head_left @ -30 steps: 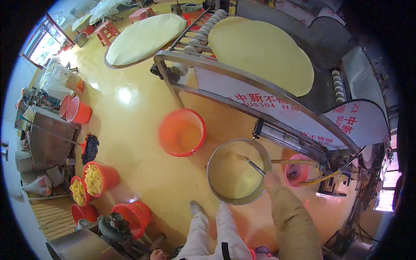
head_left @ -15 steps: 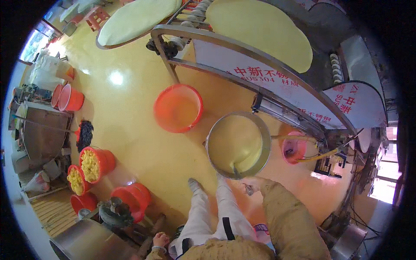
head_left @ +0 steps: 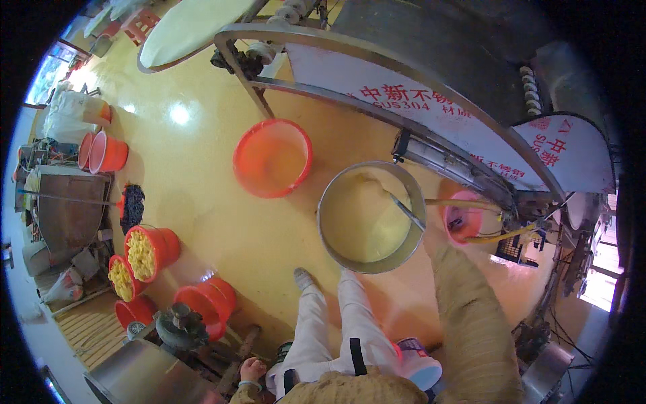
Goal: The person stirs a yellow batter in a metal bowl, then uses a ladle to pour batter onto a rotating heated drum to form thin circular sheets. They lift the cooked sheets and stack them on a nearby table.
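- Right hand (head_left: pixel 431 246): one, mostly hidden behind its brown sleeve (head_left: pixel 474 323); I see it closed at the upper end of a stirring tool (head_left: pixel 406 211), though I cannot make out the separate fingers.
- Left hand (head_left: pixel 253 369): one, low at the near edge, left of the legs; fingers curled in; I cannot tell whether it holds anything.
- Stirring tool: one, slim handle leaning over the pot's right side, lower end sunk in the mixture.
- Metal pot (head_left: pixel 412 241): one, round and wide, just ahead of the feet, slightly right of centre.
- Mixture (head_left: pixel 360 222): pale yellow, smooth, inside the pot.
- Red tub (head_left: pixel 250 174): one, wide-mouthed, farther off and left of the pot.
- Pink bucket (head_left: pixel 471 221): one, right of the pot, a yellow hose (head_left: pixel 501 237) passing at its near side.
- Steel machine (head_left: pixel 303 37): one, far right, its white side panel (head_left: pixel 323 67) printed in red.
- Pale round sheet (head_left: pixel 192 28): one, far left of the machine.
- Red buckets (head_left: pixel 169 246): two, left side, filled with yellow lumps.
- Black-bristled broom (head_left: pixel 133 207): one, just beyond those buckets.
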`<move>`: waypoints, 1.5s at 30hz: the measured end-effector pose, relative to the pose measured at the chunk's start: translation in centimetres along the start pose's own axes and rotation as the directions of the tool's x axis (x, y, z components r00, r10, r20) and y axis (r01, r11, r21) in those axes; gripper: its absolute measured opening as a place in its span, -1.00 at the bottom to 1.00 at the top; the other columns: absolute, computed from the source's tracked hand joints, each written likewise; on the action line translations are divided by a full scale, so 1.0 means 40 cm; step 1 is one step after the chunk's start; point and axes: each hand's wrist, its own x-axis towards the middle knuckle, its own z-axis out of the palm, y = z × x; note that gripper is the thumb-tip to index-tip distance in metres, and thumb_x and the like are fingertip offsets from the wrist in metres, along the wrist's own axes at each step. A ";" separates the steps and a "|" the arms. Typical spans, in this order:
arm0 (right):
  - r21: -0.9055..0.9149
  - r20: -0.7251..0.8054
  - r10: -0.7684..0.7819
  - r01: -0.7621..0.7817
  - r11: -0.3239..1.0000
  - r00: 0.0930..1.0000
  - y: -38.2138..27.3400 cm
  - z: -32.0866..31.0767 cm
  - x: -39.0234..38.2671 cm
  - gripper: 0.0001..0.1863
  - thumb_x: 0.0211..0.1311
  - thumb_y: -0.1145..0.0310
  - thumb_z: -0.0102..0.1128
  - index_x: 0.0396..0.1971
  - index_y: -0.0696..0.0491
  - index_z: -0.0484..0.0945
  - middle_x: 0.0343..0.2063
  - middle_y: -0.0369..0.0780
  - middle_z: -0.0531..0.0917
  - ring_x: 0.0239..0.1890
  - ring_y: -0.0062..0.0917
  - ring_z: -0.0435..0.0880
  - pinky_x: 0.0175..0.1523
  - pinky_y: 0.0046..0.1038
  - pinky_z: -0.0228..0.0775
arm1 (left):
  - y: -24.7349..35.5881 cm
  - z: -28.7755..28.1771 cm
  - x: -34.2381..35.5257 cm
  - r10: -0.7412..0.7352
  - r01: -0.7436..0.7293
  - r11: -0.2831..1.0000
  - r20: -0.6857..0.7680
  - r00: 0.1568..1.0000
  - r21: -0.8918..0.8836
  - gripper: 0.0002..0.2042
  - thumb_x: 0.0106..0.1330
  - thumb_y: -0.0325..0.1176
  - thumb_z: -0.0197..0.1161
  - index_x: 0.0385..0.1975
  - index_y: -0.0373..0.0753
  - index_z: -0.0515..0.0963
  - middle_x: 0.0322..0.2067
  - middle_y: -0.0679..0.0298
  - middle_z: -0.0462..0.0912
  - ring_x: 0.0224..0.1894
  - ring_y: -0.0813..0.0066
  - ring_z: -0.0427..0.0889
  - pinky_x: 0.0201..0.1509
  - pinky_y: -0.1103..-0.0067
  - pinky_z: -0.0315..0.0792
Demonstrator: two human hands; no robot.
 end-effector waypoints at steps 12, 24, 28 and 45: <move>0.516 0.698 -0.573 -0.857 -0.012 0.429 -0.336 -0.196 -0.324 -0.83 0.15 0.36 0.02 -0.59 0.07 0.36 -0.75 -0.34 0.35 -0.76 -0.61 0.31 -0.69 -0.50 0.17 | -0.011 -0.023 0.005 0.032 -0.033 0.999 0.034 0.999 0.013 -0.83 0.20 -0.49 0.07 -0.22 -0.30 0.39 -0.48 0.16 0.47 -0.52 0.43 0.51 -0.52 0.50 0.43; 0.105 -0.061 -0.182 0.188 0.977 0.981 -0.066 -0.295 -0.064 -0.71 0.17 0.25 -0.06 -0.30 0.16 0.51 -0.48 -0.05 0.60 -0.43 -0.27 0.63 -0.41 -0.29 0.46 | 0.062 0.001 -0.010 0.031 -0.031 0.997 -0.001 1.000 0.070 -0.81 0.21 -0.47 0.07 -0.19 -0.29 0.40 -0.43 0.23 0.48 -0.50 0.44 0.53 -0.47 0.50 0.50; 0.081 -0.140 -0.014 0.026 0.996 0.990 -0.045 -0.080 -0.011 -0.75 0.11 0.37 0.01 -0.22 0.14 0.46 -0.46 -0.05 0.60 -0.40 -0.15 0.61 -0.34 -0.16 0.45 | 0.021 0.009 -0.023 0.026 -0.026 0.998 -0.002 1.000 0.065 -0.81 0.21 -0.46 0.09 -0.19 -0.31 0.39 -0.45 0.20 0.49 -0.51 0.42 0.53 -0.49 0.51 0.48; 0.447 0.544 -0.803 -0.894 0.030 0.245 -0.276 -0.271 -0.229 -0.77 0.12 0.38 0.03 -0.71 0.04 0.39 -0.71 -0.29 0.45 -0.72 -0.70 0.37 -0.66 -0.62 0.15 | 0.055 -0.010 0.002 0.032 -0.027 0.998 0.079 0.996 -0.063 -0.81 0.17 -0.51 0.09 -0.21 -0.31 0.37 -0.49 0.21 0.46 -0.56 0.46 0.45 -0.52 0.53 0.42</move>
